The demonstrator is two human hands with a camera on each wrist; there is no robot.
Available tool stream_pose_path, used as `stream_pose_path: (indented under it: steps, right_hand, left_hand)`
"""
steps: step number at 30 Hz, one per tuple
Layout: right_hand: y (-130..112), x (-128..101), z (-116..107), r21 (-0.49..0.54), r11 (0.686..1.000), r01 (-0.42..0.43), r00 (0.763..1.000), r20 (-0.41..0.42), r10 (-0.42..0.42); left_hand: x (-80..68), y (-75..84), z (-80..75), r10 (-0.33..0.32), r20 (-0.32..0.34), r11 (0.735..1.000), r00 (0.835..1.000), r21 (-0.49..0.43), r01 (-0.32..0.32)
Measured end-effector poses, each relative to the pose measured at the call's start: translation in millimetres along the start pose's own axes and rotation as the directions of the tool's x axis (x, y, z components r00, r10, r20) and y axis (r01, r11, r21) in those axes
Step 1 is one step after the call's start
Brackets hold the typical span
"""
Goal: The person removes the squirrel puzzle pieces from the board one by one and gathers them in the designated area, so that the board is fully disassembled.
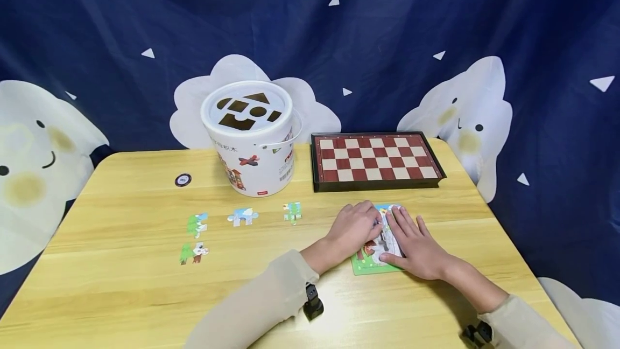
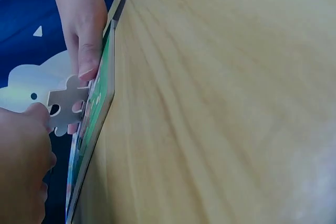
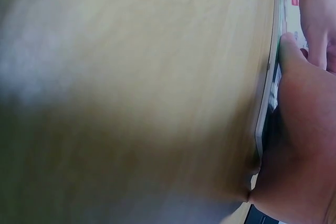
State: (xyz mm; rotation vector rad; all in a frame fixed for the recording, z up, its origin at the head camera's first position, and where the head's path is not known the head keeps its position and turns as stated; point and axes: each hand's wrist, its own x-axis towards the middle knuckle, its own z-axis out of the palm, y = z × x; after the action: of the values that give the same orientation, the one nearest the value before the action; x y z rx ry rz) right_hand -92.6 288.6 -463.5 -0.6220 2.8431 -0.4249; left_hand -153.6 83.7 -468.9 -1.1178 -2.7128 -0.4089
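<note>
Pinching a pale cardboard puzzle piece (image 2: 65, 103), the left hand (image 1: 352, 228) seats it while the flat-fingered right hand (image 1: 417, 249) at 3 o'clock steadies the green-edged puzzle board (image 1: 364, 266).

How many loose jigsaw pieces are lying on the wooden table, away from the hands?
4: three in a row below the white bucket, one nearer bottom-left. Hands may hide others.

1. A child's play corner at home, or a staged one: a navy backdrop (image 1: 368, 20) printed with smiling clouds hangs behind the wooden worktop (image 1: 121, 263).
2. On the worktop stand a toy-block bucket (image 1: 252, 139), with a folded chessboard (image 1: 375, 159) to its right and loose puzzle pieces (image 1: 243, 216) in front of it.
</note>
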Motion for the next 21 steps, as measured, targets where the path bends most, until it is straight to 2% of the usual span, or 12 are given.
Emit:
stream_pose_path:
  steps: [4, 10, 15, 19, 21]
  right_hand:
    - [0.2, 0.2, 0.8, 0.005, 1.0, -0.001, 1.0, 0.001, 0.001]
    - [0.5, 2.4, 2.6, -0.002, 1.0, 0.001, 1.0, -0.004, -0.001]
    - [0.8, 2.8, 2.3, 0.001, 1.0, 0.0, 1.0, -0.006, 0.0]
    - [1.5, 2.0, 1.8, 0.002, 1.0, 0.001, 1.0, -0.008, -0.001]
    - [1.3, 2.0, 1.9, 0.003, 1.0, 0.004, 1.0, -0.008, -0.004]
  left_hand:
    - [-3.5, 0.4, 1.0, -0.007, 0.0, 1.0, 1.0, -0.014, 0.007]
    - [-11.3, -2.3, 4.4, -0.037, -0.023, 0.994, 0.999, -0.1, 0.035]
    - [-11.3, -6.4, -3.0, -0.064, -0.054, 0.983, 0.997, -0.177, 0.054]
    - [-8.8, -7.5, -12.0, -0.071, -0.025, 0.978, 0.997, -0.199, 0.065]
    - [-8.3, -7.0, -13.6, -0.094, 0.011, 0.967, 0.995, -0.239, 0.094]
